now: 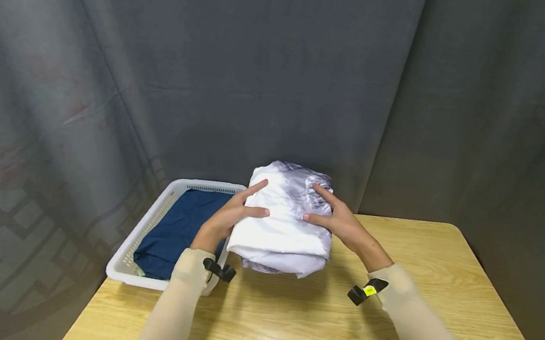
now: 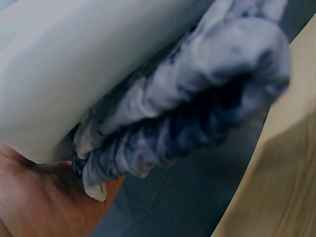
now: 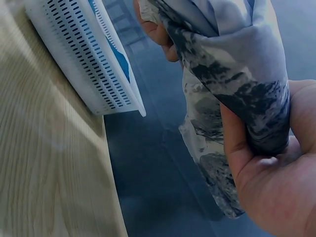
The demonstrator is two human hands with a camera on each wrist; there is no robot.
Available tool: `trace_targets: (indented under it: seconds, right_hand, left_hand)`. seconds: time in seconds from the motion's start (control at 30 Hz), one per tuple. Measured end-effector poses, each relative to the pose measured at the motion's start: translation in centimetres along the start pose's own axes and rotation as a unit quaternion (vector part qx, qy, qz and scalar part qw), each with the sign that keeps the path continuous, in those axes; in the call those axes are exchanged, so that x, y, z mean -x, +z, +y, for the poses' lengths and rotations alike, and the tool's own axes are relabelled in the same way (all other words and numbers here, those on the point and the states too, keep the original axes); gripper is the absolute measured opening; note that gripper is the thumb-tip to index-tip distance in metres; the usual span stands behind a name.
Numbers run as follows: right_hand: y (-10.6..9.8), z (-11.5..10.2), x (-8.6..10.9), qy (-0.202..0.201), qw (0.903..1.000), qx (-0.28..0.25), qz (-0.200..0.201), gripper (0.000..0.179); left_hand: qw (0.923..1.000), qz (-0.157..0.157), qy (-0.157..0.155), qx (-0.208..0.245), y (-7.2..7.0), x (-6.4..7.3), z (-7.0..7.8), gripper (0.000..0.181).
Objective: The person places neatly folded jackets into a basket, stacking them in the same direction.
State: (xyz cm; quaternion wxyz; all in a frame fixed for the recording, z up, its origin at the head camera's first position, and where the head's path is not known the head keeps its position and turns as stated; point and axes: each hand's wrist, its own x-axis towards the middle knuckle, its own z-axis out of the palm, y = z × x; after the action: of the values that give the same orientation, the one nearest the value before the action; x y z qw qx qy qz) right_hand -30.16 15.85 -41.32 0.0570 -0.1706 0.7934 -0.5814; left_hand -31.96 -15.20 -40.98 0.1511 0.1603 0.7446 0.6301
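Both hands hold up a folded cloth [image 1: 281, 233] over the table, white with a grey and dark mottled print. My left hand [image 1: 227, 216] grips its left side, thumb and a finger lying on the top face. Opposite it, my right hand [image 1: 347, 229] grips the right side in the same way. A gathered, puckered edge [image 2: 153, 103] of the cloth shows in the left wrist view. In the right wrist view, the right hand's fingers [image 3: 237, 143] wrap under the printed folds [image 3: 237, 84].
At the left of the wooden table [image 1: 375, 330] stands a white perforated plastic basket [image 1: 143, 228], with dark blue cloth [image 1: 184, 227] inside. The left forearm passes over its near right corner. A grey curtain [image 1: 263, 78] hangs behind the table.
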Motion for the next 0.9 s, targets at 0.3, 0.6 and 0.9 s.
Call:
trace_targets:
  seconds: [0.3,0.6,0.9]
  right_hand:
    - [1.9,-0.6,-1.5,-0.009,0.9997,-0.023,-0.001,0.094]
    - [3.8,-1.2,-2.6,-0.014,0.999,-0.04,-0.01,0.093]
    - [5.7,-1.6,-3.5,-0.014,0.9989,-0.035,-0.03,0.094]
  left_hand:
    - [1.0,0.005,-0.005,0.004,-2.2,0.6,-0.2,0.083]
    - [0.9998,0.011,-0.011,0.009,-4.2,1.4,-0.6,0.083]
    - [0.9992,0.037,-0.005,-0.014,-6.2,2.4,-1.2,0.08]
